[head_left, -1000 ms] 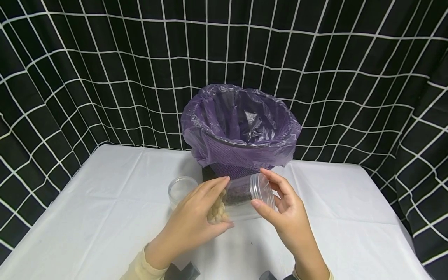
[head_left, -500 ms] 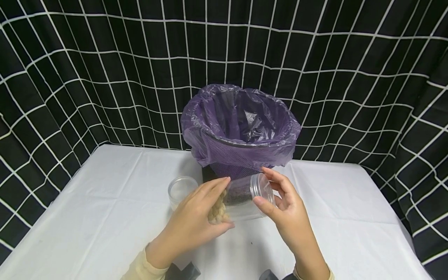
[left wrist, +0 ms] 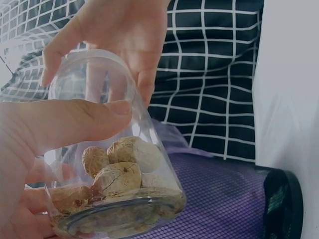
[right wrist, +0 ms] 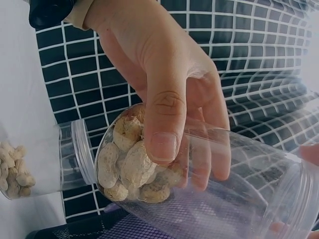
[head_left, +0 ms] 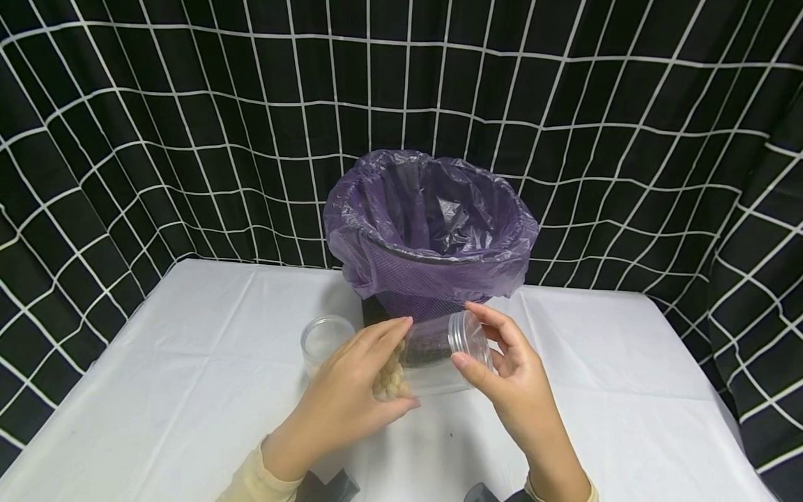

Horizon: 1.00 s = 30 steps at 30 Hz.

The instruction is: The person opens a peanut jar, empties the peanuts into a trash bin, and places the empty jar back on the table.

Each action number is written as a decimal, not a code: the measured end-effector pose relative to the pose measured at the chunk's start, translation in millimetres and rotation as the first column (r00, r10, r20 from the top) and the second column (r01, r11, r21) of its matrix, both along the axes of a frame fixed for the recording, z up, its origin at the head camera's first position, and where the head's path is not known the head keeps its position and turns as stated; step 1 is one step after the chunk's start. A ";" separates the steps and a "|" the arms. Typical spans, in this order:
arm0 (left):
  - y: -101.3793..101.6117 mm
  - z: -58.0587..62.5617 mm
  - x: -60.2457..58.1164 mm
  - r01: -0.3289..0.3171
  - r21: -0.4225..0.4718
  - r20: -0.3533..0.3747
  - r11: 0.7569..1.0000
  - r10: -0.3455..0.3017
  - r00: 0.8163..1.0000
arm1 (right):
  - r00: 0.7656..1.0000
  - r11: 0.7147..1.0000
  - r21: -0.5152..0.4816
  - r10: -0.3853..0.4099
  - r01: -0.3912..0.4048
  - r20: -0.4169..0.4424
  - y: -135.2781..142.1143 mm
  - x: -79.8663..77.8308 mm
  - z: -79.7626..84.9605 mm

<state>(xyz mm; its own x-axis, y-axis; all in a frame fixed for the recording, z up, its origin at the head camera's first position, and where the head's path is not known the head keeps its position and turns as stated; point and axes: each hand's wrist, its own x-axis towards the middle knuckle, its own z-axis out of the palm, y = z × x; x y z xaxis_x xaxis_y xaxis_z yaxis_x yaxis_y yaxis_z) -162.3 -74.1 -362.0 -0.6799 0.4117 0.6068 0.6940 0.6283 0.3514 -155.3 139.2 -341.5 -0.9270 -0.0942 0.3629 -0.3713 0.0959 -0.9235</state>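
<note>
A clear plastic jar [head_left: 433, 380] is held on its side above the table, with peanuts in the shell [right wrist: 134, 169] gathered at its base. My left hand [head_left: 348, 383] grips the base end, thumb on one side and fingers round the other. At the opposite end, my right hand [head_left: 517, 369] pinches the clear ringed end [head_left: 461, 335] between thumb and fingers. Only its fingertips [right wrist: 310, 153] enter the right wrist view. Behind my left hand stands a second clear jar [head_left: 326, 335], partly hidden; peanuts show in its bottom in the right wrist view.
Just beyond the hands stands a mesh bin [head_left: 414, 303] lined with a purple plastic bag [head_left: 433, 275]. White cloth covers the table [head_left: 188, 369]. A black curtain [head_left: 251, 139] with white grid lines encloses the back and sides.
The right thumb and fingers have shifted slightly on the jar's ringed end. My left hand, the jar and the bin stay in place.
</note>
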 end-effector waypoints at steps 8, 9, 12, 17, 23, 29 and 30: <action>-0.2 -0.1 0.0 0.003 0.002 -0.002 1.000 -0.003 1.000 | 0.999 0.999 0.030 -0.018 0.017 0.035 1.2 0.3 1.4; -0.2 -0.1 0.1 0.002 0.003 -0.001 1.000 -0.002 1.000 | 0.999 0.999 0.026 -0.021 0.020 0.040 1.2 0.3 1.5; -0.4 0.2 0.5 0.000 0.003 -0.002 1.000 0.000 1.000 | 0.999 0.999 0.019 -0.027 0.026 0.039 0.8 0.3 1.7; -0.6 0.5 0.9 -0.002 0.001 -0.002 1.000 0.002 1.000 | 0.999 0.999 0.028 -0.043 0.043 0.020 0.4 0.6 1.7; -0.7 0.7 1.4 -0.004 0.001 0.003 1.000 0.004 1.000 | 0.999 0.999 0.018 -0.039 0.039 0.019 0.1 0.8 1.9; -0.4 1.1 1.1 -0.003 -0.001 -0.012 1.000 0.003 1.000 | 1.000 1.000 -0.008 -0.014 0.014 -0.005 0.1 1.0 1.5; -0.3 1.2 1.1 -0.003 -0.002 -0.016 1.000 0.003 1.000 | 1.000 1.000 -0.011 -0.011 0.011 -0.008 0.1 1.0 1.4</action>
